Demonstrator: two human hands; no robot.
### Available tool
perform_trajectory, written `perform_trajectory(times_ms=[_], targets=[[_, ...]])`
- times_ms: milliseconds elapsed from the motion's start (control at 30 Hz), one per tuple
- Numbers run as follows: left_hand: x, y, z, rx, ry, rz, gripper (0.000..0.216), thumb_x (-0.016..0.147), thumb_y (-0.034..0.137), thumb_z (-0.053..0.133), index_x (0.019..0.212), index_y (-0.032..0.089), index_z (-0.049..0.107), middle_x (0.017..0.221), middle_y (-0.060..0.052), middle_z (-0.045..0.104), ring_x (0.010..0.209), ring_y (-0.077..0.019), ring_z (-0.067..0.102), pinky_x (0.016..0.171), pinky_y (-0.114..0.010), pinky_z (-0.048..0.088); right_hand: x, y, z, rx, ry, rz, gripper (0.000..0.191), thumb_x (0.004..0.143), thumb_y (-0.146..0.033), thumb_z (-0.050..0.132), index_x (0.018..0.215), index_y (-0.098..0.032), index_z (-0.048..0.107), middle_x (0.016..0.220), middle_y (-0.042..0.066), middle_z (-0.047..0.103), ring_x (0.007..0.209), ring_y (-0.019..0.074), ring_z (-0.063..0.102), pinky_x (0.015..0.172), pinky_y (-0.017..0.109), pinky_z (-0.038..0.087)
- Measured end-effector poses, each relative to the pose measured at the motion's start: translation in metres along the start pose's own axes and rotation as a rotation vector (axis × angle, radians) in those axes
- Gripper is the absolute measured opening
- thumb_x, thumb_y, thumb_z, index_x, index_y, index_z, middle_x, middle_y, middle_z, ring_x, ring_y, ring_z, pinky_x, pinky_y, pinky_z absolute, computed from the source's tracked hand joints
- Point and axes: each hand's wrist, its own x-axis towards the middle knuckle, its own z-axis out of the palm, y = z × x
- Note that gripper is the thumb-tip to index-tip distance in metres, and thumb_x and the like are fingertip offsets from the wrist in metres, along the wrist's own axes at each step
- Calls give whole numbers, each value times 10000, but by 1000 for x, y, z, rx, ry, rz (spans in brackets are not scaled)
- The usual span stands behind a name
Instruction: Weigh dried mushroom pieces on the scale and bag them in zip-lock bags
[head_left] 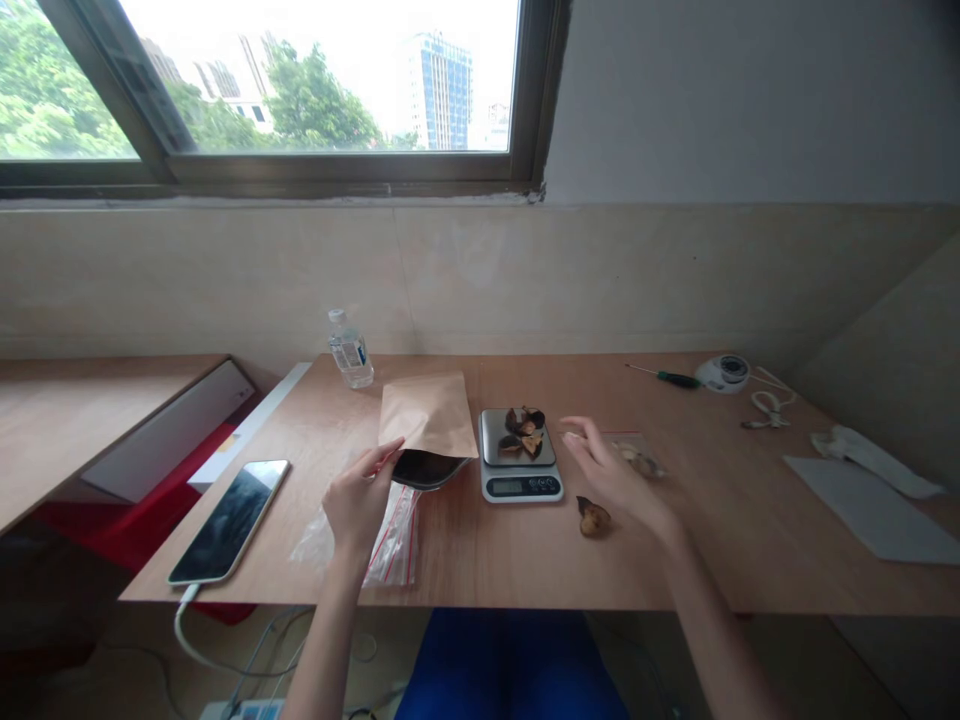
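With the thumb and fingers of my left hand (354, 500) I pinch the near left corner of a brown paper bag (427, 410); they are closed on the paper. Under this side something dark shows, and I cannot tell if it is the inside of the bag or another thing. My right hand (611, 475) is above the surface (487, 570), its fingers loosely bent and apart, and I see nothing in them. Between my hands stands the scale (493, 486), around midway from the near edge to the far edge. Several dried brown pieces (529, 440) are already on its plate, so I judge the work is partly done; one dried piece (592, 517) lies off the scale, towards the near edge, below my right hand. Its display is too small for me to read. Behind my right wrist lies a clear bag (641, 460) with pale contents. Clear bags with red stripes (394, 545) reach to the near edge, the phone (231, 522) is at the near left corner, and the bottle (351, 352) at the far left corner.
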Motion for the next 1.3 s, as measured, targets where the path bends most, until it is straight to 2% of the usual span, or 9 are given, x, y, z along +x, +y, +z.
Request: perform_trajectory(times_ms=[100,233,333,433,567,667,867,1033,1300], targets=[[-1,0,-1,8,-11,-6,200,839,373,553,988,364,687,893,64,730,778,-132,672,615,-207,411,37,-14,32,52,-9,-144,322,947,-350,289,1185,-219,462,1127,66,595,1065,160,565,899,307,434],[-3,-1,-2,11,-35,-28,199,846,358,548,989,370,686,880,65,727,770,-130,670,602,-206,398,82,-24,75,-152,-45,-341,314,936,-238,334,1177,-142,511,1138,122,563,1106,183,523,958,333,392],[-2,-2,-3,9,-22,-21,198,845,355,552,990,371,686,877,68,727,779,-129,670,595,-204,390,97,-25,98,-376,-86,-389,328,908,-141,370,1186,-98,538,1135,159,586,1087,221,535,951,363,393],[0,-3,-4,6,-5,-8,198,841,357,559,993,367,685,887,67,728,796,-129,670,597,-203,390,97,-19,109,-446,-111,-389,332,888,-80,364,1134,-75,586,1128,182,615,1079,245,553,958,395,387],[5,-3,-6,11,6,-26,192,839,371,557,979,374,689,878,72,726,791,-128,667,598,-200,393,84,-12,104,-430,-103,-404,344,905,-140,378,1190,-98,565,1288,168,541,1242,259,446,1070,469,256],[8,-3,-7,25,5,-54,189,835,384,558,973,388,688,875,80,723,784,-127,664,597,-200,390,67,-10,87,-306,-2,-388,391,937,-202,318,1278,-146,500,1378,120,467,1317,231,359,1103,473,213],[13,-4,-6,21,13,-84,189,820,398,575,966,381,693,841,72,723,775,-134,666,606,-209,393,2,18,52,-17,262,-289,332,938,-272,322,1125,-219,591,1218,94,564,1165,204,508,993,394,401],[16,-2,-3,26,7,-101,186,814,396,582,964,392,691,840,78,724,795,-137,667,610,-213,390,-57,57,53,-122,384,-213,268,914,-270,383,1041,-223,615,1125,96,582,1092,228,542,913,390,458],[22,2,8,47,-7,-87,207,826,411,554,979,375,689,852,55,724,807,-155,665,625,-225,395,-73,90,57,-316,231,-319,246,896,-274,438,1055,-238,622,1063,78,617,1000,224,582,848,375,489]])
